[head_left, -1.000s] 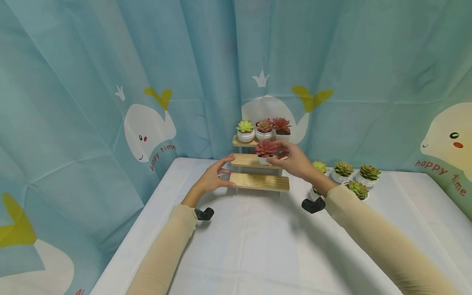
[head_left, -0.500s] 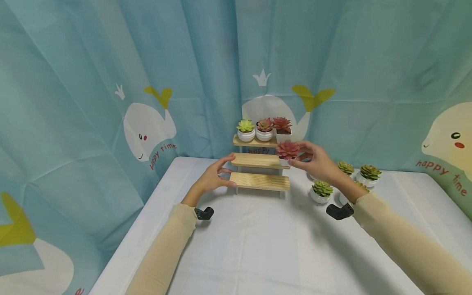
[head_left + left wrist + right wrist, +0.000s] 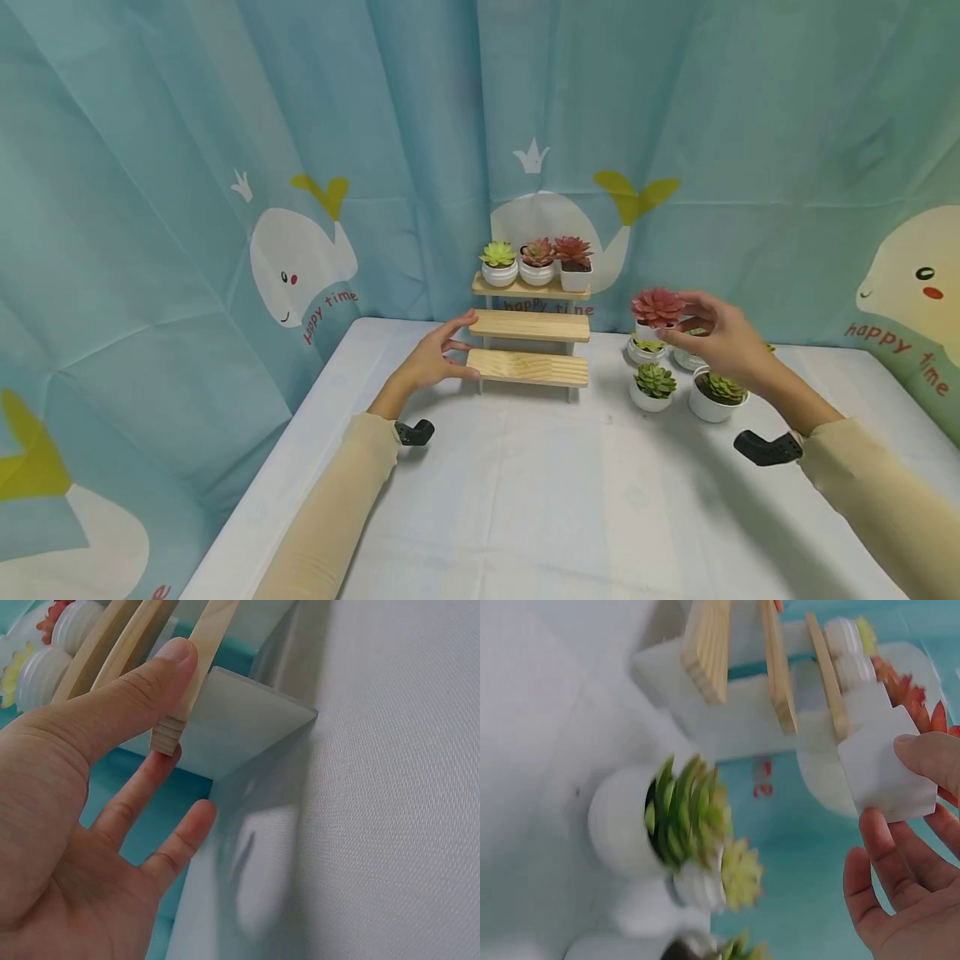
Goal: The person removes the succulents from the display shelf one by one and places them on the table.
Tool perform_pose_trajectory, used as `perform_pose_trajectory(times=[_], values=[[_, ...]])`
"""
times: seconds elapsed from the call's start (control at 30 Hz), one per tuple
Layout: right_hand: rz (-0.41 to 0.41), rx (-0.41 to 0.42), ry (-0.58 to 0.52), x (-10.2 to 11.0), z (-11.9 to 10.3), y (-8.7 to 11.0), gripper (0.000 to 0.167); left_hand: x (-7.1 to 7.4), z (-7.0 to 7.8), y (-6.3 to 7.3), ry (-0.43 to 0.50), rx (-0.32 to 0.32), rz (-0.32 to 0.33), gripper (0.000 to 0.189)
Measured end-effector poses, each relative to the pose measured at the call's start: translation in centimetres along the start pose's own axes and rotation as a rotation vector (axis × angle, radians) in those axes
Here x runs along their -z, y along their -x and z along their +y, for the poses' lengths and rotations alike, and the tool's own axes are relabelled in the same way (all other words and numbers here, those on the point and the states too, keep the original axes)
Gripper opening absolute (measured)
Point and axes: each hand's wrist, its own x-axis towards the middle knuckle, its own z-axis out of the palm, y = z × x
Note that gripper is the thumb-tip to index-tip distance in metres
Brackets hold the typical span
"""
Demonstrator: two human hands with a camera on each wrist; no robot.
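Note:
A red artificial succulent point(image 3: 657, 307) in a white square pot point(image 3: 889, 769) is held up off the table by my right hand point(image 3: 726, 340), which pinches the pot between thumb and fingers. My left hand point(image 3: 429, 360) is at the left end of a three-tier wooden stand point(image 3: 528, 326). In the left wrist view, the thumb point(image 3: 169, 664) presses one side of the lowest plank point(image 3: 202, 656) while a finger touches its end from the other side. On the top tier stand a yellow-green succulent point(image 3: 498, 264) and two reddish ones, the rightmost point(image 3: 575, 263) in a square pot.
Right of the stand, several green succulents in white pots sit on the table, among them one at the front left point(image 3: 654, 387) and a larger pot point(image 3: 715, 405). My right hand partly covers those behind. A blue whale-print curtain point(image 3: 420, 167) backs the white-covered table point(image 3: 517, 492).
My right hand has carried the red succulent rightward, from before the stand's middle tier to above the green succulents. My left hand has stayed at the stand.

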Motion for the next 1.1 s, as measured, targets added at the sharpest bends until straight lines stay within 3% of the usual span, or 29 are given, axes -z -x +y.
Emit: perform_pose_trajectory(times=[0.57, 0.77, 1.1], values=[[0.113, -0.077, -0.010, 4.3, 4.9, 3.9, 0.065, 0.0, -0.1, 0.0, 0.014, 0.009, -0.002, 0.094], [0.131, -0.109, -0.064, 5.3, 6.5, 5.0, 0.046, 0.1, -0.1, -0.1, 0.007, 0.005, -0.008, 0.094], [0.144, -0.135, -0.179, 6.5, 8.9, 6.5, 0.046, 0.0, 0.0, -0.1, 0.002, 0.007, -0.001, 0.095]])
